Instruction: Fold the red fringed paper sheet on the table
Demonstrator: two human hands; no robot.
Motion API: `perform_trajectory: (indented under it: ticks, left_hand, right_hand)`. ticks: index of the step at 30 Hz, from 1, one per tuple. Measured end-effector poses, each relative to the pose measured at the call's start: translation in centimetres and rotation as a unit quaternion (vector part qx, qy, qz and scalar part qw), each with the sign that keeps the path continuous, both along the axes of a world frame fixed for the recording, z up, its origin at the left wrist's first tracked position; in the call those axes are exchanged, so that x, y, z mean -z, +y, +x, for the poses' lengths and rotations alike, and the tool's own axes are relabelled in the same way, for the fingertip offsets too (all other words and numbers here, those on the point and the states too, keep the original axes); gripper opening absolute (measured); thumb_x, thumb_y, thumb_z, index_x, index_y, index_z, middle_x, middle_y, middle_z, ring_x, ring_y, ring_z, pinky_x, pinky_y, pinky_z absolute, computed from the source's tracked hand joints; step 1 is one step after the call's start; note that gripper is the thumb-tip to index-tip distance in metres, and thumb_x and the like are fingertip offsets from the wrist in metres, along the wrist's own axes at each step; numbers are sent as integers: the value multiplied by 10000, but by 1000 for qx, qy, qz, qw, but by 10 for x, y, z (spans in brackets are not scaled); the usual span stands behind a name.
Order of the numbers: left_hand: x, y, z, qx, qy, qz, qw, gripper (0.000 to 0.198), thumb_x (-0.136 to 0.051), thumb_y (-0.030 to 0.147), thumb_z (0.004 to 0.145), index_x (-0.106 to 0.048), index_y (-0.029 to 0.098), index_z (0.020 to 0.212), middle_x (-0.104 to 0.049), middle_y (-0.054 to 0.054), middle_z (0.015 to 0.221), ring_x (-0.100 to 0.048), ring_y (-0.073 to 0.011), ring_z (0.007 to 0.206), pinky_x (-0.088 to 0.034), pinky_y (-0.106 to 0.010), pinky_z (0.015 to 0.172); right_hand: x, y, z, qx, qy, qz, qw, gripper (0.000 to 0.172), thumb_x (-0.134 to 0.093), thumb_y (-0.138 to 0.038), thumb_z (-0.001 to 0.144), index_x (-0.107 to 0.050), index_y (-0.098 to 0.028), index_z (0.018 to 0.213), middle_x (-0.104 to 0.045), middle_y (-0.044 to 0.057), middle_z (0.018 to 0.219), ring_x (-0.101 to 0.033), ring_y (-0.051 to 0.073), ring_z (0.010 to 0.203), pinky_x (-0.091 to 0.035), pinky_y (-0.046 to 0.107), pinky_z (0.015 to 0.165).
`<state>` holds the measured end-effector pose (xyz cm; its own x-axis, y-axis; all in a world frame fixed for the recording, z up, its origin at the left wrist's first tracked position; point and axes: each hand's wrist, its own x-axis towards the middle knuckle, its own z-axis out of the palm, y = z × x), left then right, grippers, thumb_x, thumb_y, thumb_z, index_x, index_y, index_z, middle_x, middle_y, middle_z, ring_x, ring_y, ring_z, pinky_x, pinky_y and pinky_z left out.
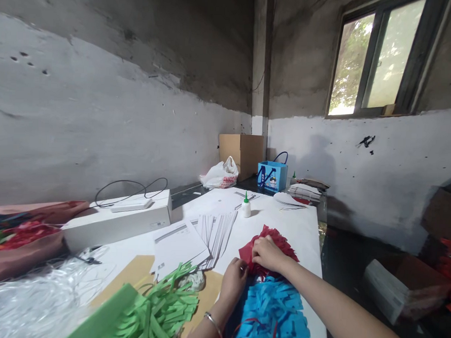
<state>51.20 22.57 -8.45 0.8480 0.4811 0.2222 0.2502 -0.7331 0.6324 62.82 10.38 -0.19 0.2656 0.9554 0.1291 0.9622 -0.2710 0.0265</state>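
Observation:
My right hand (267,253) is closed, its fingers pressed onto a red fringed paper piece (271,239) on the white table (305,226). My left hand (233,281), with a bracelet at the wrist, is curled shut against the near edge of the same red piece. Blue fringed paper (272,313) lies just below both hands. Green fringed paper (161,309) lies to the left of my left hand. A small glue bottle (246,206) with a green tip stands farther back on the table.
Printed sheets (193,237) fan out mid-table beside a long white box (116,224). Clear plastic (32,295) and coloured paper lie at left. A cardboard box (241,152), a white bag (220,176) and a blue bag (272,175) stand at the far end. The table edge drops off at right.

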Motion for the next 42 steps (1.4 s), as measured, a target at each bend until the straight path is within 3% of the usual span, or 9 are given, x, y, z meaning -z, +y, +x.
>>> perform_trajectory:
  ticks: [4, 7, 10, 16, 20, 24, 27, 34, 42]
  left_hand:
    - [-2, 0, -2, -11, -3, 8, 1000, 203, -654, 334, 976, -675, 154, 1067, -708, -49, 1071, -694, -202, 939, -587, -419, 853]
    - [-3, -4, -7, -28, -11, 15, 999, 189, -650, 325, 979, -674, 153, 1054, -705, -49, 1073, -691, -203, 949, -584, -418, 859]
    - [-5, -12, -14, -56, -4, 28, 998, 184, -647, 327, 979, -673, 154, 1037, -702, -47, 1066, -685, -207, 961, -573, -425, 874]
    - [-12, -22, -20, -127, 33, 13, 991, 221, -603, 361, 1005, -675, 152, 996, -708, -17, 904, -696, -183, 832, -579, -391, 804]
    - [-18, -23, -20, -139, 18, 3, 990, 225, -585, 360, 1015, -671, 161, 1076, -719, -32, 980, -700, -192, 881, -577, -400, 828]
    - [-22, -24, -20, -133, 23, 4, 991, 258, -598, 359, 1007, -655, 178, 1182, -710, -60, 1120, -693, -218, 977, -561, -451, 903]
    - [-25, -26, -18, -131, 50, -9, 990, 253, -635, 373, 985, -668, 181, 1147, -712, -52, 1092, -698, -221, 969, -574, -435, 882]
    - [-32, -29, -11, -185, 93, -50, 977, 267, -636, 370, 986, -659, 164, 1155, -703, -70, 1141, -699, -215, 976, -594, -427, 858]
    - [-22, -24, -12, -181, 115, -1, 977, 266, -647, 367, 979, -660, 162, 1149, -705, -66, 1125, -697, -221, 984, -587, -442, 874]
  right_hand:
    - [-2, 3, -11, -43, -36, 10, 998, 267, -661, -296, 974, -635, -172, 1210, -619, 80, 1309, -573, 279, 1244, -466, 532, 1048]
    - [0, 15, -15, -73, -47, -42, 995, 218, -657, -297, 982, -659, -164, 1154, -665, 67, 1224, -630, 252, 1158, -496, 513, 1019]
    - [-2, 29, -13, -62, -55, -92, 992, 191, -648, -322, 992, -675, -163, 1094, -693, 56, 1132, -675, 214, 1034, -552, 453, 939]
    - [-19, 44, -14, -26, -68, -146, 987, 234, -642, -351, 996, -661, -162, 1132, -687, 61, 1133, -684, 204, 986, -582, 419, 871]
    - [-26, 47, -21, -13, -77, -162, 984, 249, -650, -355, 990, -659, -153, 1136, -686, 68, 1132, -684, 207, 985, -583, 415, 865]
    - [-24, 48, -24, -7, -88, -161, 983, 257, -658, -355, 985, -658, -150, 1140, -685, 71, 1134, -685, 207, 983, -584, 414, 863]
    - [-20, 51, -25, -14, -95, -147, 984, 259, -661, -357, 983, -659, -152, 1142, -684, 71, 1140, -684, 208, 987, -583, 417, 868]
    - [-8, 61, -33, -37, -107, -111, 987, 253, -665, -350, 981, -668, -142, 1124, -690, 81, 1147, -679, 224, 1034, -554, 452, 934]
    - [-9, 64, -35, -30, -113, -91, 989, 206, -667, -327, 981, -678, -144, 1076, -703, 72, 1099, -684, 215, 1004, -561, 439, 914]
